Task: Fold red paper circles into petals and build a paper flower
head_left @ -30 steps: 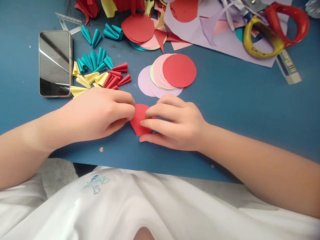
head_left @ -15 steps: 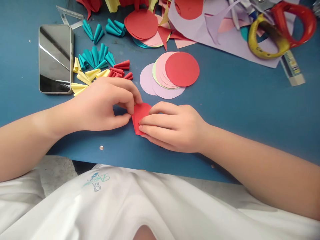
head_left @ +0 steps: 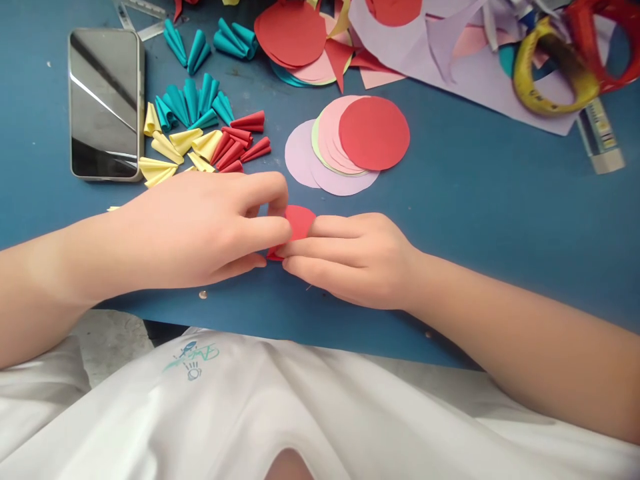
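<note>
A piece of red paper [head_left: 299, 222] with a folded edge lies between my two hands, close to the front of the blue table. My left hand [head_left: 220, 230] is bent over its left side, fingers curled and pressing on it. From the right, my right hand [head_left: 355, 260] grips the paper with its fingers laid close together; the thumb is hidden. Fingers cover much of the paper. Just beyond my hands are red paper cones [head_left: 235, 147], yellow paper cones [head_left: 185, 141] and a stack of paper circles, with a red circle [head_left: 375, 133] on top.
A phone [head_left: 105, 103] lies at the left beside teal paper cones [head_left: 187, 103]. Farther back are more red circles [head_left: 290, 33], lilac paper sheets [head_left: 400, 53], scissors with a yellow handle [head_left: 555, 73], and a ruler [head_left: 600, 137]. A clear set square [head_left: 143, 10] touches the top edge.
My left hand has moved right and over the red paper, covering more of it. The right hand stays on the paper. The camera view has shifted slightly.
</note>
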{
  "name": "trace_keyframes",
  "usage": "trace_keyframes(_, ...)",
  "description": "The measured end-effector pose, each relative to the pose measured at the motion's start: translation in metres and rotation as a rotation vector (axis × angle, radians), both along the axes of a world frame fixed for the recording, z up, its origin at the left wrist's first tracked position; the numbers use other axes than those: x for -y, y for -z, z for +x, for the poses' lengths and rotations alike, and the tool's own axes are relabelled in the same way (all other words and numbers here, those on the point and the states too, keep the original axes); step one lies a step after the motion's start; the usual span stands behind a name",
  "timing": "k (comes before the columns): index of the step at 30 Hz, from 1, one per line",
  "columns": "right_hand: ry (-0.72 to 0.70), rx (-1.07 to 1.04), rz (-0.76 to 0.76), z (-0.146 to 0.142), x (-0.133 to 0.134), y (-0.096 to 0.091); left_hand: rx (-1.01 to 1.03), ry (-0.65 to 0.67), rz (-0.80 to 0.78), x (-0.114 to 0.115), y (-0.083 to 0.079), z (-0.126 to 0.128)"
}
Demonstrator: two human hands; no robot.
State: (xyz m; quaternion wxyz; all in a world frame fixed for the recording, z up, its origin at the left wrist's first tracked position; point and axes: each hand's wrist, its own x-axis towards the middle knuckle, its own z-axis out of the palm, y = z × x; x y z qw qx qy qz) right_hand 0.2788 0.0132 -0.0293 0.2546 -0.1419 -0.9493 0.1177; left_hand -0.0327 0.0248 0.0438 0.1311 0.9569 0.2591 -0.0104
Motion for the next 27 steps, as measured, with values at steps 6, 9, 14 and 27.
trace_keyframes(6, -0.072, 0.087, 0.020, 0.0071, -0.0028, 0.0040, -0.059, -0.020, 0.019, -0.0018, -0.0028, -0.0006)
trace_keyframes(9, -0.068, 0.048, -0.062, 0.0066, -0.0027, 0.0051, -0.093, -0.082, 0.042, -0.0013, -0.0045, -0.0004)
trace_keyframes(14, -0.015, -0.056, -0.174, 0.0035, -0.0012, 0.0044, 0.038, -0.176, -0.054, 0.0020, -0.0040, -0.0003)
trace_keyframes(27, 0.011, -0.006, -0.258, 0.0021, 0.0027, 0.0084, -0.049, -0.100, 0.056, 0.0021, -0.0009, 0.0043)
